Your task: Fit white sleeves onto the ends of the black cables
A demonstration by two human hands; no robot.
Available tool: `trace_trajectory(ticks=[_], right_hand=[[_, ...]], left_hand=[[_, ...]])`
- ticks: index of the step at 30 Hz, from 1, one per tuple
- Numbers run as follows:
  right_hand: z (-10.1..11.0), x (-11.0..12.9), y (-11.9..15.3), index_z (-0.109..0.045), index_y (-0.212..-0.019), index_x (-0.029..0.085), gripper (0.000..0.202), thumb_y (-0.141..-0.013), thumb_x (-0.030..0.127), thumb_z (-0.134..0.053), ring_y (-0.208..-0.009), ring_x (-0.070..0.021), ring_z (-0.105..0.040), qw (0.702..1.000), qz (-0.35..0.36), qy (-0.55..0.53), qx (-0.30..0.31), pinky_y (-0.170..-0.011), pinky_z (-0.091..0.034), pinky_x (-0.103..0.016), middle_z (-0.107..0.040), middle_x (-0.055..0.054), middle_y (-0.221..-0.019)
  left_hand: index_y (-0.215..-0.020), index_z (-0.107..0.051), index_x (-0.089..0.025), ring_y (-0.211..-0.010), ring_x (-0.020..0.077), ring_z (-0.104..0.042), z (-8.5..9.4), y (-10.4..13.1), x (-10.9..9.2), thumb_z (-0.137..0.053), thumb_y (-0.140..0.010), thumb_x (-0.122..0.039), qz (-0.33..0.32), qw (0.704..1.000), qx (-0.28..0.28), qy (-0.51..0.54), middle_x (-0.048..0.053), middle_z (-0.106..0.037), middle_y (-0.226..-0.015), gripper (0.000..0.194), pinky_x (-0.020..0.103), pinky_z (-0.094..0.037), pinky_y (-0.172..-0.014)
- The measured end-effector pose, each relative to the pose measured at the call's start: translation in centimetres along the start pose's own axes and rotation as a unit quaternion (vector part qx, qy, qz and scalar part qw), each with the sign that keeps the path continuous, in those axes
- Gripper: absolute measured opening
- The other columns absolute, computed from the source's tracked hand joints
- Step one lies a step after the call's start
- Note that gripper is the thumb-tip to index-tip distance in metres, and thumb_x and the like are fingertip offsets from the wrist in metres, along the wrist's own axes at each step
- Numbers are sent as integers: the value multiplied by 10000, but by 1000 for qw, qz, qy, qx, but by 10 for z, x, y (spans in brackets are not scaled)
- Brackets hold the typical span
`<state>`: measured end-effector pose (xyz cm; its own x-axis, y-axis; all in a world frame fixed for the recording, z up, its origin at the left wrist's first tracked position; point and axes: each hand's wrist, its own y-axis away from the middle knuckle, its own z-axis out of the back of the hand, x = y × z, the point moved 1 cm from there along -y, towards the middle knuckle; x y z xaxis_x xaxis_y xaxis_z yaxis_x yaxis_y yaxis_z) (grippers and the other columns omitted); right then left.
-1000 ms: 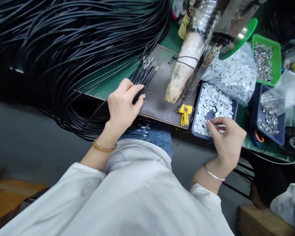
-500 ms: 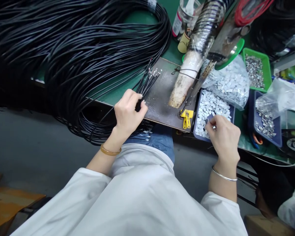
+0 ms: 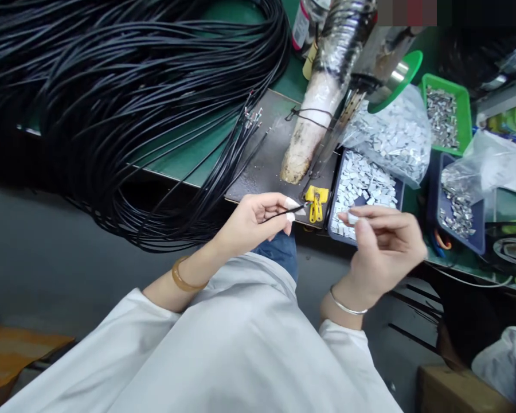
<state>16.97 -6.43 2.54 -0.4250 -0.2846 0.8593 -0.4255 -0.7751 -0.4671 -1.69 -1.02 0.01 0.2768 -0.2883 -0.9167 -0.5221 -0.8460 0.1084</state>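
My left hand (image 3: 258, 221) pinches a black cable (image 3: 296, 210) near its end, which points right toward a yellow tool (image 3: 316, 204) at the board's front edge. Between the thumb and fingers of my right hand (image 3: 382, 244) is a small white piece (image 3: 352, 218). That hand hovers over the front of a dark blue tray (image 3: 332, 221) of white pieces. Behind my left hand, loose cable ends (image 3: 253, 117) lie on the grey board (image 3: 262, 172). They run from a big coil of black cable (image 3: 155, 69) on the left.
A wrapped tube (image 3: 309, 126) slants over the board. Behind the tray sits a bag of white pieces (image 3: 395, 132). Farther right are a green tray (image 3: 466, 115) and another blue tray (image 3: 479, 229) with metal parts. A cardboard box (image 3: 451, 390) is at the lower right.
My left hand has let go of the cable bundle and moved right with one cable. My right hand has lifted from the tray with a white piece and turned, fingers now pointing left.
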Motion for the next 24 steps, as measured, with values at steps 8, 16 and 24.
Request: trace_trajectory(ticks=[8, 16, 24], right_hand=[[-21, -21, 20, -716, -869, 239, 61, -875, 180, -703, -921, -163, -701, 995, 34, 54, 75, -772, -620, -335, -728, -23, -957], [-24, -25, 17, -750, -921, 251, 74, -890, 215, -694, -960, -145, -714, 980, -68, -49, 181, -793, -633, -286, -735, -22, -1022], [-23, -31, 17, -758, -920, 248, 62, -878, 242, -713, -955, -143, -717, 976, -67, -63, 200, -786, -631, -278, -741, -29, -1013]], left_hand=[[-796, -666, -142, -459, 46, -448, -7, -5, 19, -753, -811, -296, 12, 999, -35, -3, -49, -542, -551, 178, 171, -361, -452], [-681, -722, -127, -585, 64, -485, -8, -6, 14, -870, -707, -282, -6, 999, -44, -26, -16, -609, -625, 216, 181, -441, -595], [-688, -762, -141, -559, 73, -453, -5, -5, 14, -903, -668, -349, 27, 999, -18, 25, 2, -618, -614, 252, 199, -394, -535]])
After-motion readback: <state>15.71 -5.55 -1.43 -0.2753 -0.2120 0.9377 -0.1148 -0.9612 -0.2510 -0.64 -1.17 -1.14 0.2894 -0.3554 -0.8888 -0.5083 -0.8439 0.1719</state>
